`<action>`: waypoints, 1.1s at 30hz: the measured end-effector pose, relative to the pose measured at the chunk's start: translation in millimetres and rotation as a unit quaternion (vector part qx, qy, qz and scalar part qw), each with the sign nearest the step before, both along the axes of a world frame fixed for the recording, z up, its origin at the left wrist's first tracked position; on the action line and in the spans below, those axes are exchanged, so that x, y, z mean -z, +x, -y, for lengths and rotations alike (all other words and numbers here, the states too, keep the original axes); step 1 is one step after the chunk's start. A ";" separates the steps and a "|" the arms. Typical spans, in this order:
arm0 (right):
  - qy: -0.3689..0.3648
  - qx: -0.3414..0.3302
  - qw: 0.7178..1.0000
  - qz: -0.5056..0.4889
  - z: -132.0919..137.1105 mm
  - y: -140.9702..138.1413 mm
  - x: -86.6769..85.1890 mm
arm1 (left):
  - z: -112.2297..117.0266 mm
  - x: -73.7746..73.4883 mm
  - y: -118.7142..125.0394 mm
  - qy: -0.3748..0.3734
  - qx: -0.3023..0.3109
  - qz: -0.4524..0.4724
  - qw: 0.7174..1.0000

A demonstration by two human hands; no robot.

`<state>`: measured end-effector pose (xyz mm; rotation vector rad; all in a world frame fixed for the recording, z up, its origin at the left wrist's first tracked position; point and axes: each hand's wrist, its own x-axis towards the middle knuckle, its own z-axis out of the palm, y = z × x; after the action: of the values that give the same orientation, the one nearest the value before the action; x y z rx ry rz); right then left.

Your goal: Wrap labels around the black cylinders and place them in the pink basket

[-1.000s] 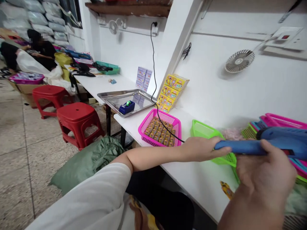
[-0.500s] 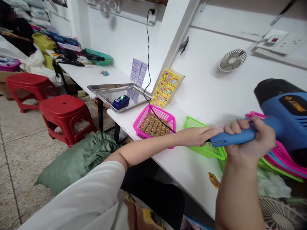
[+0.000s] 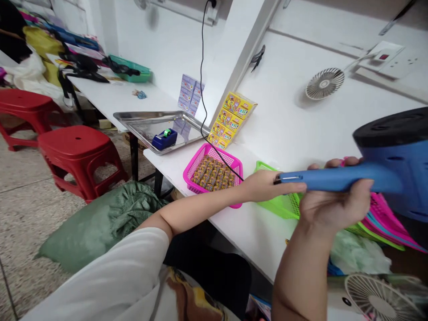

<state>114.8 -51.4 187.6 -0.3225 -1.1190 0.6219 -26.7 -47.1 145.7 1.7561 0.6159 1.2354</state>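
My right hand (image 3: 334, 205) is wrapped round the handle of a blue heat gun (image 3: 394, 165) with a black rear cap, held level above the white table (image 3: 261, 232). My left hand (image 3: 264, 185) reaches across to the butt end of that handle. There the black cord (image 3: 202, 89) from the wall socket runs into its closed fingers. Both hands hover over a green mesh basket (image 3: 282, 205).
A pink basket (image 3: 220, 154) of small wrapped items, yellow boxes (image 3: 230, 118), and a steel tray (image 3: 133, 120) with a tape dispenser (image 3: 164, 138) lie to the left. Stacked baskets (image 3: 384, 218) and a small fan (image 3: 381, 296) are at right. Red stools (image 3: 78, 147) and a green sack (image 3: 100, 223) stand on the floor.
My right hand went from an open palm by the handle to a full grip. The heat gun's body came up larger at right. The view turned down and right.
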 end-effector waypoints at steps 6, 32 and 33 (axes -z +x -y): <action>0.094 -0.072 0.993 0.007 -25.9 18.4 19.2 | -16.5 -8.8 12.2 -0.127 0.205 0.020 0.970; -0.129 0.386 0.912 -0.040 -34.5 80.5 14.3 | -127.9 27.7 -60.6 0.302 -0.322 -0.094 0.893; -0.147 0.374 0.915 -0.039 -37.4 77.4 17.9 | -131.3 27.4 -61.2 0.325 -0.303 -0.088 0.891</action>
<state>192.2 -14.0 169.7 -0.9269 -0.7345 0.1085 -87.9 84.2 118.3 2.3462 0.9884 1.8811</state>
